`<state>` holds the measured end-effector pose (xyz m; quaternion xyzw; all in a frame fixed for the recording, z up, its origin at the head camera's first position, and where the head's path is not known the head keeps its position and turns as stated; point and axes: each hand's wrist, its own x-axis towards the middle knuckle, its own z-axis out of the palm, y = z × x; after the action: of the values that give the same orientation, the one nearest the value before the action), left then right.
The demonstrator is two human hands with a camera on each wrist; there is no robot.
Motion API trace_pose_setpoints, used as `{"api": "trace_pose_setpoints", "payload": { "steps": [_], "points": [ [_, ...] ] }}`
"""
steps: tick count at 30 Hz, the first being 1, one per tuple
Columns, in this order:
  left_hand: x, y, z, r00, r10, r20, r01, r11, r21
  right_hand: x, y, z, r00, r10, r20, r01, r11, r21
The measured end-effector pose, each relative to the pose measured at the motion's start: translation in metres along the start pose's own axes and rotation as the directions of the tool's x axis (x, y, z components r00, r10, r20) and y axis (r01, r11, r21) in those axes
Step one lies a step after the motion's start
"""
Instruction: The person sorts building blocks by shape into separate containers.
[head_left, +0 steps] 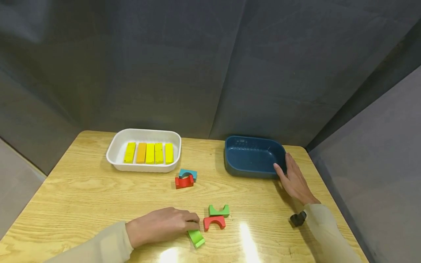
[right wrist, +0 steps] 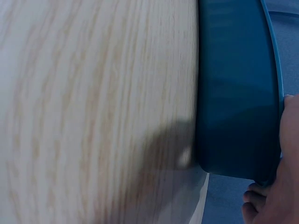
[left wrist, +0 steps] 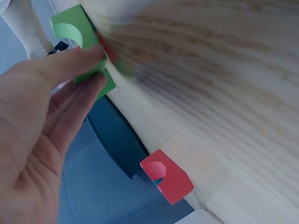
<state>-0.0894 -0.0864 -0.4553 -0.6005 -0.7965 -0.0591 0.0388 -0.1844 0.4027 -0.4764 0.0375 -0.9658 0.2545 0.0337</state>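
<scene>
In the lower centre of the frame, the left hand (head_left: pixel 167 223) pinches a light green arched block (head_left: pixel 196 239) between thumb and fingers, just above or on a wooden surface (head_left: pixel 98 197); contact is hard to tell. Just right of it lie a red arch (head_left: pixel 214 221) and a second green arch (head_left: pixel 219 212). At centre right, the right hand (head_left: pixel 296 182), fingers extended, touches the right end of a dark blue bin (head_left: pixel 245 172). At centre left, a white tray (head_left: pixel 141 167) holds five yellow and orange bars (head_left: pixel 150 153).
</scene>
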Motion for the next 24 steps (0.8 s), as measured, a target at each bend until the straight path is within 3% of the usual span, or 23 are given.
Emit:
{"api": "trace_pose_setpoints", "payload": {
  "steps": [6,15,24],
  "points": [
    [-0.003,-0.003,-0.005,1.0,-0.007,-0.024,0.008,0.999,0.034,0.0,0.001,0.001,1.0,-0.013,-0.008,0.013,1.0,0.006],
    [-0.003,-0.016,-0.025,0.996,-0.048,-0.08,0.044,0.998,-0.051,0.002,0.0,0.0,1.0,-0.014,-0.006,0.014,1.0,0.002],
    [0.015,-0.031,-0.04,0.981,-0.094,-0.172,0.082,0.994,-0.073,0.0,0.001,0.001,1.0,-0.019,-0.013,0.019,1.0,0.001]
  ]
}}
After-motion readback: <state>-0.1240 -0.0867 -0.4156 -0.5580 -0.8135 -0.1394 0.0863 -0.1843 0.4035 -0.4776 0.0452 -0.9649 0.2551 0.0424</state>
